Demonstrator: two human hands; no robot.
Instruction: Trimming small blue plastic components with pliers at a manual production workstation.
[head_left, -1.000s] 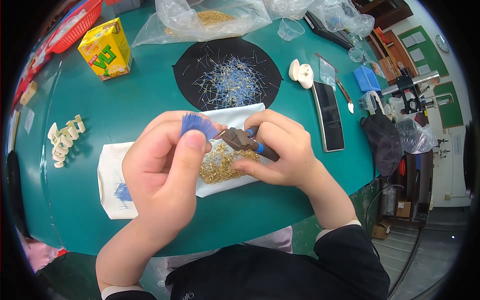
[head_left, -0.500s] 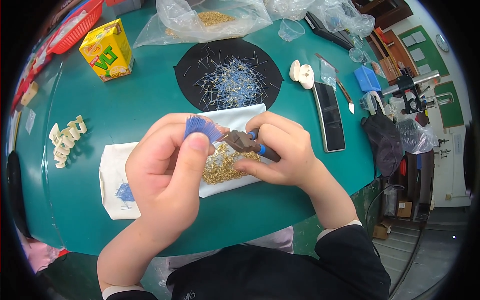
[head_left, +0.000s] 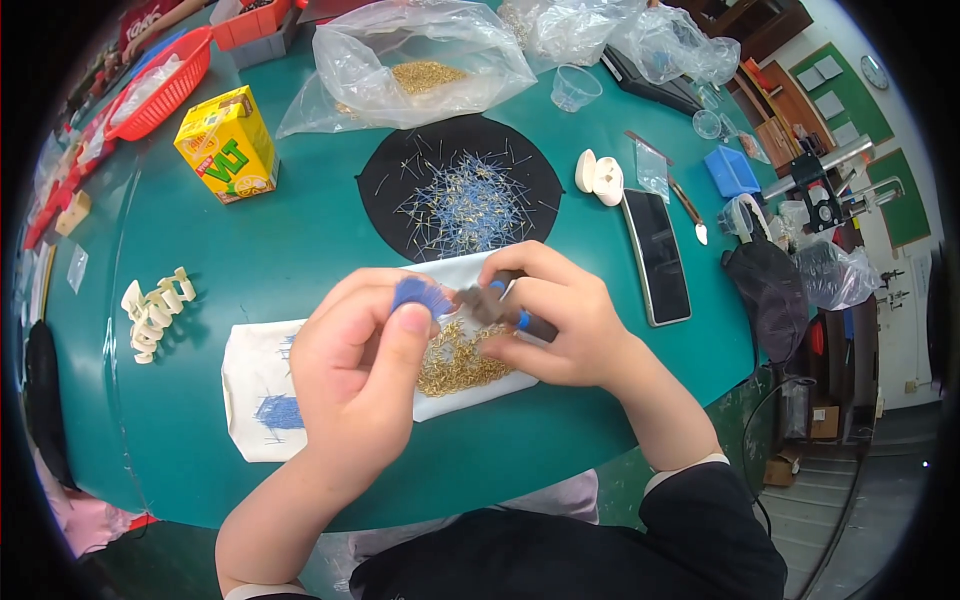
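Over white cloth (head_left: 255,400) at table centre, left hand (head_left: 350,370) pinches a blue tuft (head_left: 422,295) btwn thumb & fingers. Right hand (head_left: 560,320), just at 3 o'clock of it, is closed round small pliers (head_left: 495,305) w/ blue handles, nose touching the tuft. Gold findings (head_left: 455,362) lie heaped on cloth under both hands; second blue tuft (head_left: 278,410) at 8 o'clock. Black round mat (head_left: 385,195) w/ pins at 12 o'clock. Phone (head_left: 657,255) at 2 o'clock, cream hair claw (head_left: 152,312) at 9 o'clock, juice carton (head_left: 227,145) at 11.
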